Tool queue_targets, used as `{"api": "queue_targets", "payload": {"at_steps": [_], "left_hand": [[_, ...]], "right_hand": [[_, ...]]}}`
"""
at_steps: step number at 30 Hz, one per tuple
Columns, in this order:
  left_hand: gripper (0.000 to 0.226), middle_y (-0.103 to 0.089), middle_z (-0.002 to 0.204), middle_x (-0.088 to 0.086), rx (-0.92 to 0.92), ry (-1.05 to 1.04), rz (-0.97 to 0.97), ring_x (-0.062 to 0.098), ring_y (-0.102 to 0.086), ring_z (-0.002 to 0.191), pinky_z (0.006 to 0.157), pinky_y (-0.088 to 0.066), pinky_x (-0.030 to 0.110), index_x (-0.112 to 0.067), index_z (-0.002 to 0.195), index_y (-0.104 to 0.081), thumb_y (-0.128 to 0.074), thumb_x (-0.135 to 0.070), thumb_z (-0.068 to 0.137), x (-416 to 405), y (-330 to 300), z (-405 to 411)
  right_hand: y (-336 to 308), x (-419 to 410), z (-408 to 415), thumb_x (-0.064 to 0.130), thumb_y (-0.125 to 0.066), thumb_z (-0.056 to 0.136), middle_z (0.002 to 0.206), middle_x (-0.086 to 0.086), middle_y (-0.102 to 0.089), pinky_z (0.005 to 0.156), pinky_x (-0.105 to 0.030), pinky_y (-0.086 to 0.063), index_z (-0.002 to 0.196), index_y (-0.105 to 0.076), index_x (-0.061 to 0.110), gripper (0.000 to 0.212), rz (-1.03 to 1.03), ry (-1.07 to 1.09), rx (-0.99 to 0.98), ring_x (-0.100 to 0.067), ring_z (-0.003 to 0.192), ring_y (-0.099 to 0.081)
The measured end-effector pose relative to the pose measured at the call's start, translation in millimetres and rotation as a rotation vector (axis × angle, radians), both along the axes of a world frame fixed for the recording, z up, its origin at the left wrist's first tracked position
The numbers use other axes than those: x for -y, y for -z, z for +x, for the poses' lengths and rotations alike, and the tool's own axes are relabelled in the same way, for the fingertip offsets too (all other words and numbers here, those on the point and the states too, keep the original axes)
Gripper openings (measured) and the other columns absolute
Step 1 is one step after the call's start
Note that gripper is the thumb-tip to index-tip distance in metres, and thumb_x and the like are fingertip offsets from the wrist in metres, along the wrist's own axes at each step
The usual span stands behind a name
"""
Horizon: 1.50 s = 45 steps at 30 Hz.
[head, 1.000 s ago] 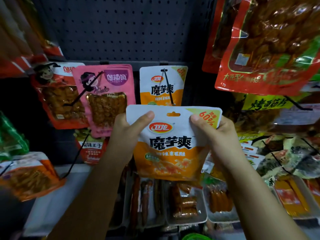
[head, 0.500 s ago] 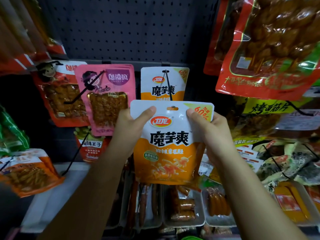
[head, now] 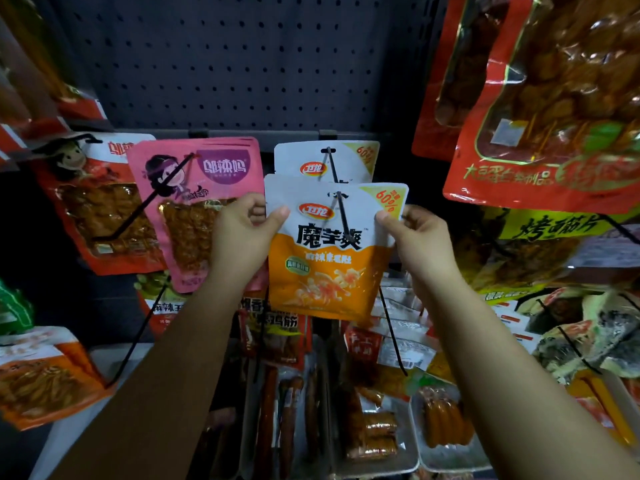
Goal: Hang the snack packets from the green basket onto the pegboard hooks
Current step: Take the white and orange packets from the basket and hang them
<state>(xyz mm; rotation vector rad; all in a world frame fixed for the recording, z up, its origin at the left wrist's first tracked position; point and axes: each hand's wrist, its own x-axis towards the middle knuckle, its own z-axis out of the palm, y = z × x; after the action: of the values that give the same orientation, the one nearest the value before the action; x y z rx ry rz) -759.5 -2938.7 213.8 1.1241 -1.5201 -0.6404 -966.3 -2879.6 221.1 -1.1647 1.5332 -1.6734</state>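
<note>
Since 1 s ago the orange-and-white packet (head: 329, 251) has gone up & back toward the pegboard (head: 242, 64); it was held low in front of the hook (head: 341, 213), now its top hole is threaded on and the black wire runs down across the printed face.

L to R: an orange packet (head: 41, 375) hangs low at far left, then a red packet (head: 93, 209) w/ a cartoon figure, then a pink packet (head: 197, 209) on its own hook. The left hand (head: 239, 244) comes next, thumb over the front of the top-left corner, fingers curled behind, pinching the white header. Packet sits between both hands, upright, in front of a matching hung packet (head: 325, 161) on the same hook. The right hand (head: 419, 244) pinches the top-right edge the same way, thumb on front by the yellow corner print. Big red packets (head: 540, 133) hang at far right.

Handling, as I judge it: light, soft foil pouch, prob slick, header stiffer than the belly. Best hold is the top corners either side of the hole, as now. Fingertips stay clear of the hole itself.
</note>
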Motion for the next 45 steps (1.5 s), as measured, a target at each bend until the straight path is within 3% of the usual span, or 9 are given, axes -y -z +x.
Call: {"api": "queue_targets", "payload": {"at_steps": [2,4,11,19,23,28,33,38,45], "left_hand": [[0.014,-0.069,0.088,0.0,0.04,-0.016,0.005,0.012,-0.064,0.078,0.073,-0.052,0.026,-0.013,0.092,-0.065,-0.067,-0.025,0.085,16,-4,-3],[0.012,-0.065,0.079,-0.005,0.108,-0.058,-0.006,0.004,-0.057,0.068,0.065,-0.045,0.02,-0.016,0.084,-0.062,-0.067,-0.027,0.085,32,-8,-8],[0.03,-0.057,0.067,0.003,0.262,-0.198,-0.004,0.021,-0.052,0.065,0.057,-0.038,0.03,-0.005,0.074,-0.057,-0.066,-0.031,0.085,75,-21,-23],[0.022,-0.051,0.061,-0.006,0.283,-0.276,-0.026,0.017,-0.05,0.063,0.053,-0.029,0.024,-0.013,0.077,-0.058,-0.064,-0.032,0.086,96,-20,-30],[0.022,-0.057,0.07,-0.005,0.288,-0.25,-0.031,0.015,-0.052,0.065,0.053,-0.031,0.024,-0.009,0.086,-0.062,-0.065,-0.031,0.086,89,1,-27],[0.029,-0.042,0.056,-0.01,0.38,-0.221,0.002,0.019,-0.048,0.059,0.049,-0.028,0.025,-0.017,0.066,-0.045,-0.068,-0.021,0.084,70,42,-22],[0.051,-0.031,0.049,-0.012,0.492,-0.271,0.075,0.011,-0.031,0.048,0.044,-0.015,0.022,-0.022,0.054,-0.027,-0.067,-0.021,0.085,62,62,-23],[0.04,-0.042,0.057,0.001,0.527,-0.261,0.13,0.029,-0.051,0.062,0.049,-0.026,0.029,-0.013,0.061,-0.035,-0.063,-0.024,0.088,72,58,-31],[0.027,-0.066,0.083,0.019,0.64,-0.222,0.109,0.038,-0.063,0.079,0.06,-0.039,0.034,-0.004,0.083,-0.055,-0.06,-0.029,0.09,57,66,-28]], "right_hand": [[-2,19,-2,0.019,-0.064,0.089,0.082,0.001,-0.07,0.073,-0.038,-0.055,0.078,-0.064,0.021,0.011,0.027,0.045,-0.055,-0.023,0.084,-0.069],[-5,37,-4,0.022,-0.065,0.088,0.086,-0.002,-0.067,0.071,-0.032,-0.051,0.079,-0.063,0.021,0.008,0.05,0.098,-0.093,-0.017,0.079,-0.065],[-11,96,-10,0.036,-0.065,0.084,0.089,-0.006,-0.07,0.068,-0.03,-0.046,0.09,-0.07,0.014,0.023,0.154,0.248,-0.244,-0.022,0.084,-0.065],[5,135,-18,0.057,-0.061,0.081,0.095,-0.01,-0.072,0.076,-0.036,-0.051,0.084,-0.068,0.018,0.04,0.227,0.31,-0.287,-0.029,0.091,-0.066],[32,125,-21,0.046,-0.065,0.083,0.074,-0.003,-0.065,0.066,-0.028,-0.041,0.071,-0.063,0.015,0.033,0.21,0.217,-0.155,-0.02,0.076,-0.061],[88,98,-19,0.032,-0.067,0.086,0.083,-0.007,-0.064,0.064,-0.027,-0.042,0.095,-0.068,0.004,0.029,0.347,0.072,-0.099,-0.019,0.075,-0.057],[118,87,-20,0.026,-0.064,0.089,0.088,-0.016,-0.071,0.066,-0.027,-0.043,0.087,-0.067,0.003,0.023,0.398,0.097,-0.211,-0.028,0.081,-0.065],[114,96,-23,0.032,-0.065,0.087,0.088,-0.013,-0.072,0.07,-0.03,-0.049,0.076,-0.062,0.016,0.02,0.435,0.182,-0.259,-0.029,0.085,-0.067],[109,52,-21,0.025,-0.064,0.089,0.105,-0.013,-0.069,0.081,-0.03,-0.045,0.113,-0.063,0.006,0.031,0.431,0.171,-0.249,-0.027,0.102,-0.062]]}}
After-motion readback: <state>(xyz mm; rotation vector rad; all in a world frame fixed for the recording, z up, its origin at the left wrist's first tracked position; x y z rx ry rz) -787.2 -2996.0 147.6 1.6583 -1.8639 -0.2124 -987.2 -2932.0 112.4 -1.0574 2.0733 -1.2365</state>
